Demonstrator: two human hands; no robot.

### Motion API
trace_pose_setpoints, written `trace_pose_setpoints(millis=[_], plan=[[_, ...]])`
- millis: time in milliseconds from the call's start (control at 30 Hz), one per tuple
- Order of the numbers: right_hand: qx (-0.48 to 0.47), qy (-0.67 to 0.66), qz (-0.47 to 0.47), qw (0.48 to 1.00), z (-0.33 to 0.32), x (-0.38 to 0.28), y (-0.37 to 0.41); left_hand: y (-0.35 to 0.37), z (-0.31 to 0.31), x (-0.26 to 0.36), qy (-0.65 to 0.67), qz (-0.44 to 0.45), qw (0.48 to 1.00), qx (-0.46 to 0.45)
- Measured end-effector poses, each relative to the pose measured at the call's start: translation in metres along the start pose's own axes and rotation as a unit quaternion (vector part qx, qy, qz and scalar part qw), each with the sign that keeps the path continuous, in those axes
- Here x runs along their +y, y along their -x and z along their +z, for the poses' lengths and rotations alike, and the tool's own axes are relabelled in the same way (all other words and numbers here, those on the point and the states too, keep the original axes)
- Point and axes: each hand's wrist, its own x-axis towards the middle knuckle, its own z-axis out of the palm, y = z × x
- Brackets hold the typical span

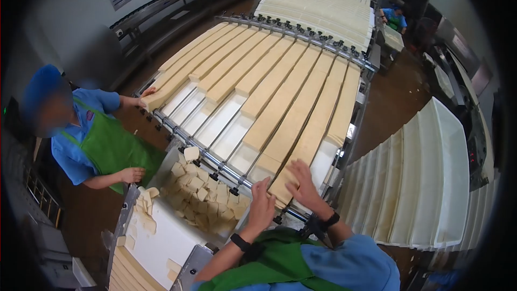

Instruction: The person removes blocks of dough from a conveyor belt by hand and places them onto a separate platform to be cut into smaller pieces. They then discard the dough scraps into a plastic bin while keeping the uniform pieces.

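- As the head view looks down the line, long pale dough strips (280, 91) run side by side along the conveyor (215, 124) toward the person.
- The right hand (302, 186) lies palm down on the near end of one of the dough strips. Its grip is spread wide, fingers fanned out, pinching nothing.
- The left hand (262, 205) sits just beside it, at the cut end of the neighbouring strip, right by the end rollers. Its grip is loose and open-fingered too, closed on nothing.
- Each wrist carries a dark band.
- Left of the hands, a heap of cut dough pieces (199, 196) fills the chute below the conveyor's end.
- A co-worker (102, 145) in a blue shirt and green apron stands on the left. One of their hands touches the end of the outermost strip, and the other hangs near the heap.
- Further up, a row of cutter wheels (301, 35) spans the belt, with the uncut dough sheet (318, 5) beyond it.
- To the right, white trays (425, 183) stand stacked on edge, well apart from the hands.
- Far back, a second person (395, 19) in blue bends over a tray.
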Motion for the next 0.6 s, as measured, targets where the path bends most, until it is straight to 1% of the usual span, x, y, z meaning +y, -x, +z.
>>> trace_pose_setpoints(millis=[33, 100, 133, 200, 233, 267, 333, 367, 433, 467, 533, 567, 600], plan=[[-0.047, -0.033, 0.001, 0.998, -0.002, -0.013, 0.006, 0.0, -0.001, -0.001, -0.005, 0.016, 1.0, -0.007], [-0.085, 0.007, -0.015, 0.996, -0.006, -0.033, 0.008, -0.001, -0.002, -0.006, -0.015, 0.047, 0.999, -0.019], [-0.104, 0.028, -0.025, 0.994, -0.006, -0.037, 0.009, -0.002, -0.003, -0.007, 0.01, 0.033, 0.999, -0.036], [-0.09, 0.04, -0.044, 0.994, -0.001, -0.031, 0.01, -0.004, -0.006, -0.008, 0.063, 0.007, 0.996, -0.07], [-0.082, 0.049, -0.055, 0.994, 0.0, -0.033, 0.009, -0.004, -0.007, -0.009, 0.068, 0.0, 0.995, -0.074], [-0.074, 0.057, -0.067, 0.993, 0.0, -0.035, 0.007, -0.003, -0.006, -0.013, 0.068, 0.009, 0.996, -0.063], [-0.091, 0.154, -0.167, 0.97, 0.009, -0.025, 0.011, -0.002, -0.006, -0.022, 0.068, 0.029, 0.996, -0.04], [-0.099, 0.201, -0.217, 0.95, 0.012, -0.021, 0.013, 0.001, -0.007, -0.027, 0.074, 0.017, 0.997, -0.025], [-0.102, 0.219, -0.217, 0.946, 0.013, -0.02, 0.014, 0.008, -0.013, -0.036, 0.086, -0.007, 0.996, 0.005], [-0.103, 0.228, -0.218, 0.943, 0.012, -0.023, 0.013, 0.013, -0.019, -0.042, 0.116, -0.029, 0.993, 0.016], [-0.106, 0.19, -0.192, 0.957, 0.005, -0.036, 0.01, 0.027, -0.037, -0.056, 0.174, -0.073, 0.981, 0.035], [-0.107, 0.171, -0.178, 0.963, 0.003, -0.041, 0.008, 0.032, -0.041, -0.065, 0.217, -0.098, 0.968, 0.074], [-0.092, 0.186, -0.186, 0.96, 0.006, -0.04, 0.007, 0.041, -0.047, -0.074, 0.188, -0.094, 0.971, 0.113]])
